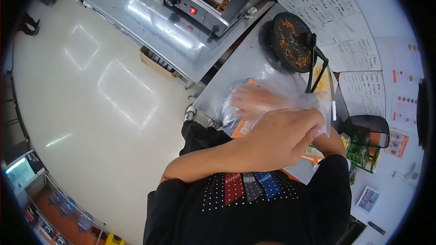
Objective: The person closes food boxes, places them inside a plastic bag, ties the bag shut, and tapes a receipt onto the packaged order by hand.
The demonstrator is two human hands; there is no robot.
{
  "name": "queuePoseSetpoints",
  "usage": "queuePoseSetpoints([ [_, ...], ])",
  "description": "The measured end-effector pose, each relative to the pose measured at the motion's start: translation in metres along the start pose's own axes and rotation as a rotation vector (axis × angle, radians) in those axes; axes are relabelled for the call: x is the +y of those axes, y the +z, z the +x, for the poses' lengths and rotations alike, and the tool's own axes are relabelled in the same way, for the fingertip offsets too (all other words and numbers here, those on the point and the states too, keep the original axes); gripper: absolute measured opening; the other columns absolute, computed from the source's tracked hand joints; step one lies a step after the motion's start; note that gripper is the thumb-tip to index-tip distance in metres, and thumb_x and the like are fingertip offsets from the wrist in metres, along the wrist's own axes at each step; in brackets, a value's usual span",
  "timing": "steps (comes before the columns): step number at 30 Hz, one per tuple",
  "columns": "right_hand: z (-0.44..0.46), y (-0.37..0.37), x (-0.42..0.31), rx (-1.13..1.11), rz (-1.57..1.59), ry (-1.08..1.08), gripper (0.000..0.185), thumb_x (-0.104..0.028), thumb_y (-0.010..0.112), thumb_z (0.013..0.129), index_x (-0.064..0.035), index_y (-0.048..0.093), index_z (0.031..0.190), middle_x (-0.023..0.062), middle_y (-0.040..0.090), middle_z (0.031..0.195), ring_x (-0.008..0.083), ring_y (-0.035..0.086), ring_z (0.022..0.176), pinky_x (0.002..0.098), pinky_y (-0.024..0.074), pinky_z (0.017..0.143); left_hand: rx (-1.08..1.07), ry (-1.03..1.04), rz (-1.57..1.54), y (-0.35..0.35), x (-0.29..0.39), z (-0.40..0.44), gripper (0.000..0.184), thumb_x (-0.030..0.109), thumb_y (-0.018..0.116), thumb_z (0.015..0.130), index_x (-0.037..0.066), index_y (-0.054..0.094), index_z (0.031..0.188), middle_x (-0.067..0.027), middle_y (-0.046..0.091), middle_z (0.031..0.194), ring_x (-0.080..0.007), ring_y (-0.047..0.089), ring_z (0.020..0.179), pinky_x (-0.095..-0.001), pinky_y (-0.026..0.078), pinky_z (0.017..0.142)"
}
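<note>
My right hand (256, 102) is inside a clear plastic bag (299, 102). Its fingers look stretched out, though the plastic blurs them. Beneath or behind that hand, an orange and blue printed package (241, 128) shows through the film; I cannot tell if it lies inside the bag. My left arm crosses in front of my body, and my left hand (290, 134) is closed, pinching the bag's edge near my right wrist. Part of my right forearm is hidden behind my left hand.
Beyond my hands, a black round pan-like holder (293, 43) contains orange-brown crumbs. A metal counter (159, 29) carries a heated unit with a lit red switch (193, 11). Handwritten sheets (329, 18) cover the wall side, with a black mesh basket (367, 130) at right.
</note>
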State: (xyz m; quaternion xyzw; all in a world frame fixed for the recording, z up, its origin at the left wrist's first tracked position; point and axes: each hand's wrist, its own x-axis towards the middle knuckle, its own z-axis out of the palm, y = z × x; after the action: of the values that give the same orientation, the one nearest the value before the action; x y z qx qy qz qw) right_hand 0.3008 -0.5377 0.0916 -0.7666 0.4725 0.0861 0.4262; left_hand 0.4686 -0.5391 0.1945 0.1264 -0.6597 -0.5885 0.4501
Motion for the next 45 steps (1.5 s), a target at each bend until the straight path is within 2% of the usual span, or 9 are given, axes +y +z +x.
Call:
queuePoseSetpoints([
  [2,-0.004,0.003,0.005,-0.004,-0.007,0.018,0.046,-0.038,0.055,0.096,-0.0038,0.059,0.125,0.0149,0.063,0.116,0.0303,0.06,0.11,0.0425,0.0501,0.091,0.014,-0.019,-0.075,0.003,-0.001,0.004,0.01,0.007,0.059,0.092,0.003,0.053,0.1,-0.0177,0.059,0.076,-0.04,0.062,0.074,-0.0455,0.047,0.066],
  [14,-0.114,0.009,0.0,0.347,0.009,0.173,0.052,-0.05,0.047,0.1,-0.0055,0.062,0.123,0.0221,0.063,0.122,0.0377,0.058,0.115,0.0465,0.0474,0.097,0.24,-0.413,-0.418,-0.017,-0.009,0.012,0.008,0.011,0.051,0.102,0.005,0.051,0.108,-0.0016,0.059,0.083,-0.003,0.049,0.057,-0.0193,0.043,0.051],
  [20,-0.245,-0.031,-0.035,0.018,0.105,0.679,0.045,-0.053,0.054,0.095,-0.013,0.072,0.107,0.0162,0.069,0.096,0.0359,0.062,0.09,0.0475,0.0473,0.085,0.187,-0.596,-0.371,-0.032,-0.008,0.02,0.013,0.013,0.052,0.098,0.004,0.047,0.106,0.0024,0.048,0.073,-0.0027,0.042,0.045,-0.0183,0.034,0.042],
  [21,-0.26,-0.032,-0.039,0.133,-0.011,0.676,0.043,-0.051,0.058,0.094,-0.0127,0.072,0.105,0.0147,0.068,0.09,0.0351,0.062,0.086,0.0466,0.047,0.083,-0.026,-0.543,-0.635,-0.046,-0.022,0.015,0.031,0.01,0.049,0.097,-0.003,0.041,0.123,-0.0102,0.059,0.09,-0.0048,0.044,0.045,-0.018,0.034,0.04],
  [25,-0.299,-0.036,-0.058,0.432,-0.086,0.496,0.03,-0.039,0.072,0.084,-0.0105,0.072,0.092,0.0086,0.063,0.075,0.0307,0.061,0.076,0.0423,0.046,0.078,-0.231,-0.376,-0.925,-0.038,0.004,0.03,0.066,0.009,0.047,0.094,-0.003,0.015,0.15,-0.0373,0.04,0.14,-0.012,0.049,0.048,-0.0191,0.038,0.041],
  [32,-0.326,-0.033,-0.104,0.533,-0.076,0.119,0.03,-0.023,0.079,0.072,-0.0101,0.054,0.066,0.0014,0.05,0.063,0.0231,0.058,0.07,0.0418,0.0436,0.081,-0.468,-0.201,-0.847,-0.052,0.045,0.029,0.076,0.013,0.062,0.088,0.004,0.019,0.15,-0.03,0.022,0.148,-0.0121,0.053,0.062,-0.0265,0.044,0.055],
  [37,-0.31,-0.001,-0.066,0.765,-0.179,0.147,0.037,-0.028,0.086,0.069,-0.0044,0.057,0.069,0.0068,0.053,0.079,0.0272,0.059,0.082,0.0455,0.0445,0.09,-0.423,-0.29,-0.576,-0.048,0.03,0.026,0.075,0.022,0.072,0.085,0.006,0.027,0.143,-0.028,0.023,0.146,-0.0123,0.053,0.064,-0.04,0.049,0.073],
  [41,-0.323,0.024,-0.054,1.292,-0.112,0.302,0.039,-0.026,0.085,0.071,-0.0063,0.064,0.098,0.0094,0.063,0.102,0.0293,0.06,0.097,0.042,0.048,0.084,-0.592,-0.247,-0.536,-0.045,0.023,0.036,0.078,0.033,0.071,0.088,0.003,0.026,0.143,-0.0309,0.019,0.149,-0.0143,0.055,0.065,-0.0346,0.054,0.063],
  [45,-0.325,0.115,-0.01,1.002,0.36,0.743,0.049,-0.035,0.085,0.073,-0.0028,0.064,0.104,0.0142,0.065,0.107,0.0333,0.063,0.09,0.0425,0.0505,0.08,-0.444,-0.304,-0.311,-0.036,0.035,0.033,0.075,0.037,0.066,0.092,0.003,0.024,0.145,-0.0345,0.016,0.15,-0.0158,0.057,0.066,-0.0272,0.053,0.051],
])
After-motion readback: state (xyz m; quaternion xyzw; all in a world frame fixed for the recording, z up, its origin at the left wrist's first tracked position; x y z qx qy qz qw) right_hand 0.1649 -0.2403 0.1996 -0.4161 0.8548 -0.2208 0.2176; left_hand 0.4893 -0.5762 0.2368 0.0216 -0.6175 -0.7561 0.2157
